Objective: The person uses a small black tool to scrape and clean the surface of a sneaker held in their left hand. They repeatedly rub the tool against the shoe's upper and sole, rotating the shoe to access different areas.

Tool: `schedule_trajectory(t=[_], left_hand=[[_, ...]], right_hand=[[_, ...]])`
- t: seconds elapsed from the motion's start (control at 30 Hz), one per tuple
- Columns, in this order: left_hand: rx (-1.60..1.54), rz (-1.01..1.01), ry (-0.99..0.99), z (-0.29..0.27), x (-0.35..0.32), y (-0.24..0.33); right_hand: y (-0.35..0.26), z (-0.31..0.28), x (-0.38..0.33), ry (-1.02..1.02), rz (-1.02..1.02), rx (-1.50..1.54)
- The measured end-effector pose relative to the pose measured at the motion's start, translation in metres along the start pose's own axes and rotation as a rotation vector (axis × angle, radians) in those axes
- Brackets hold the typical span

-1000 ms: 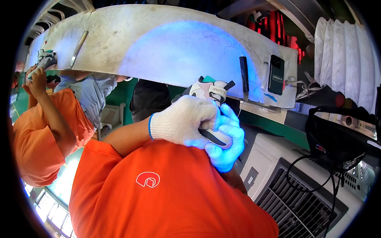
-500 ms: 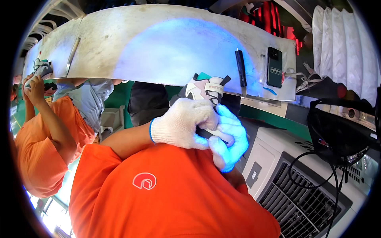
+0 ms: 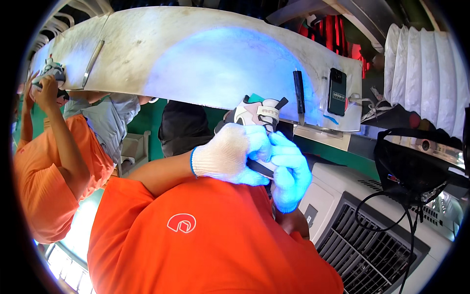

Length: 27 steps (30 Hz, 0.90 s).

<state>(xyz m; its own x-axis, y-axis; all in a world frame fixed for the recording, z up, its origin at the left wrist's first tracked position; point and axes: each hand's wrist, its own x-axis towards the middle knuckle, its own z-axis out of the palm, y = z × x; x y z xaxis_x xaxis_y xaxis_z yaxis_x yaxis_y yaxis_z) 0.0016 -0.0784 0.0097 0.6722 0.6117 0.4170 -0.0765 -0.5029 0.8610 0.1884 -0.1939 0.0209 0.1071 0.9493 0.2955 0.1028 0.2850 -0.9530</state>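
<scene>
Mostly hidden: shoe behind gloved left hand, right hand; grip unclear.

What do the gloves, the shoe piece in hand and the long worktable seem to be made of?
Left hand and right hand wear what looks like white knitted cotton gloves: a ribbed weave shows, with a blue cuff edge. The shoe piece looks like stitched synthetic or leather panels, matte grey, white and teal, with black straps. The worktable has a pale, scuffed, stained surface, perhaps painted board or metal; I cannot tell which.

Gloved left hand and right hand, clasped together, raised.
</scene>
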Motion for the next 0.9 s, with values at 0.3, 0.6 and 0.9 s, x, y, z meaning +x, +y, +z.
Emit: schedule_trajectory(t=[0.3, 0.6, 0.9], left_hand=[[-0.222, -0.041, -0.034, -0.024, -0.005, -0.008], [0.112, -0.348, 0.028, -0.025, -0.061, -0.042], [-0.024, 0.069, 0.179, -0.024, -0.024, -0.02]], right_hand=[[-0.005, 0.01, 0.024, -0.129, -0.154, -0.194], [-0.021, 0.016, 0.033, -0.082, -0.023, -0.366], [-0.024, 0.027, 0.042, -0.069, -0.07, -0.435]])
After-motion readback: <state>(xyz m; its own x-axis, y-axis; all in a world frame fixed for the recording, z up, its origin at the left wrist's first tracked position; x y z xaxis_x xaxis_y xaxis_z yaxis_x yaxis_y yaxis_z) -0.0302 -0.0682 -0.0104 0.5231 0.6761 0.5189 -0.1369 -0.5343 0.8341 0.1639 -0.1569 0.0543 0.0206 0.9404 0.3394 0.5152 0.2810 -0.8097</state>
